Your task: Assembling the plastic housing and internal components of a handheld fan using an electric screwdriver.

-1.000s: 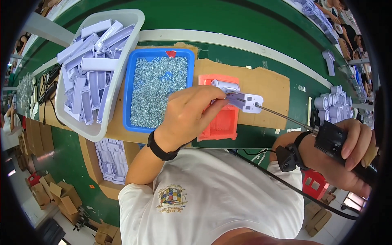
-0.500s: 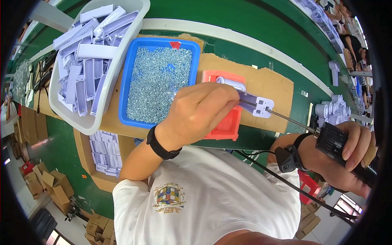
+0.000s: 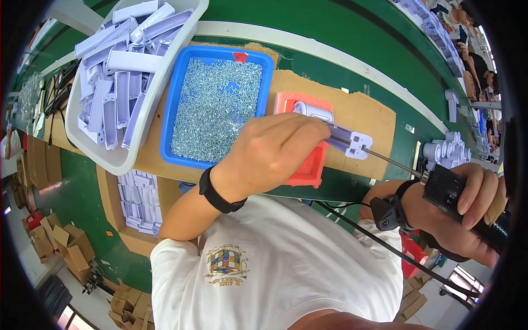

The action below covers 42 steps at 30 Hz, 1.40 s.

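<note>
My left hand (image 3: 272,148) is closed, its fingertips pinched at a lavender plastic bracket (image 3: 358,146) over the red-orange fixture (image 3: 308,175). The fingers hide the bracket's inner end. In the fixture lies a lavender cylindrical piece (image 3: 314,111), next to my fingertips. My right hand (image 3: 479,195) is wrapped round a black electric screwdriver (image 3: 440,188). Its long thin bit (image 3: 390,160) passes through the bracket's end plate toward my left fingers; the bit's tip is hidden there.
A blue tray (image 3: 166,118) of small silvery screws stands left of the fixture. Farther left, a whitish tub (image 3: 144,124) holds many lavender housings. Below is a cardboard box (image 3: 113,206) of similar parts. Lavender cylinders (image 3: 440,148) stand at the right. A black cable (image 3: 385,248) crosses my shirt.
My left hand and the bracket have shifted slightly to the right. The right hand with the screwdriver has barely moved, and the view has tilted a little.
</note>
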Tool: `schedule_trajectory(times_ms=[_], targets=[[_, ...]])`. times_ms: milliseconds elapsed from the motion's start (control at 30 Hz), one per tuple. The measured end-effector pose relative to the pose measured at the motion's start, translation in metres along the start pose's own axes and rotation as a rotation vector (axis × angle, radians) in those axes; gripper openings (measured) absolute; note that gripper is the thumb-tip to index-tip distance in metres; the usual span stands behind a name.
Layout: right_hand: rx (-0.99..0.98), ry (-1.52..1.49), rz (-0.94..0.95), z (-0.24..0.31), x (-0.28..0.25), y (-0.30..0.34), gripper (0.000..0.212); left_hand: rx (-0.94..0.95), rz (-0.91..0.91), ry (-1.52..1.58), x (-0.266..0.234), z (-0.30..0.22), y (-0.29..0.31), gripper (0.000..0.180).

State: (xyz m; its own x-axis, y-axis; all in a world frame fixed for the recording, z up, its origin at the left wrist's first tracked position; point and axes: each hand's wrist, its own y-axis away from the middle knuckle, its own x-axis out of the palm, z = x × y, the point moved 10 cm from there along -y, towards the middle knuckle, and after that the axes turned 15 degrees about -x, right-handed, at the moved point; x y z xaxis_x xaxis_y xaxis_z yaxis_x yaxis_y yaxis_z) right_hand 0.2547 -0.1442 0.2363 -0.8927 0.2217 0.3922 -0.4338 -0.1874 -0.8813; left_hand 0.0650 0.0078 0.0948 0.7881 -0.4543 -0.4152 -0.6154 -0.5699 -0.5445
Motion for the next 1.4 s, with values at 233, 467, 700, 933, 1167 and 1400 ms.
schedule_trajectory(times_ms=[233, 467, 700, 933, 1167, 1400], targets=[[0.054, -0.064, 0.093, -0.012, 0.021, 0.0, 0.052, -0.039, 0.057, -0.055, 0.001, 0.004, 0.003, 0.024], [0.113, 0.025, 0.074, -0.028, 0.031, 0.007, 0.053, -0.128, 0.075, -0.122, 0.006, 0.018, 0.004, 0.036], [0.113, 0.171, 0.222, -0.037, 0.045, 0.014, 0.062, -0.161, 0.171, -0.243, 0.021, 0.029, 0.008, 0.042], [0.088, 0.21, 0.243, -0.029, 0.046, 0.025, 0.068, -0.164, 0.158, -0.227, 0.02, 0.028, 0.009, 0.043], [0.067, 0.276, 0.136, -0.028, 0.034, 0.021, 0.072, -0.18, 0.17, -0.228, 0.021, 0.028, 0.009, 0.044], [0.139, 0.167, 0.323, -0.041, 0.052, 0.023, 0.074, -0.199, 0.174, -0.227, 0.022, 0.03, 0.01, 0.044]])
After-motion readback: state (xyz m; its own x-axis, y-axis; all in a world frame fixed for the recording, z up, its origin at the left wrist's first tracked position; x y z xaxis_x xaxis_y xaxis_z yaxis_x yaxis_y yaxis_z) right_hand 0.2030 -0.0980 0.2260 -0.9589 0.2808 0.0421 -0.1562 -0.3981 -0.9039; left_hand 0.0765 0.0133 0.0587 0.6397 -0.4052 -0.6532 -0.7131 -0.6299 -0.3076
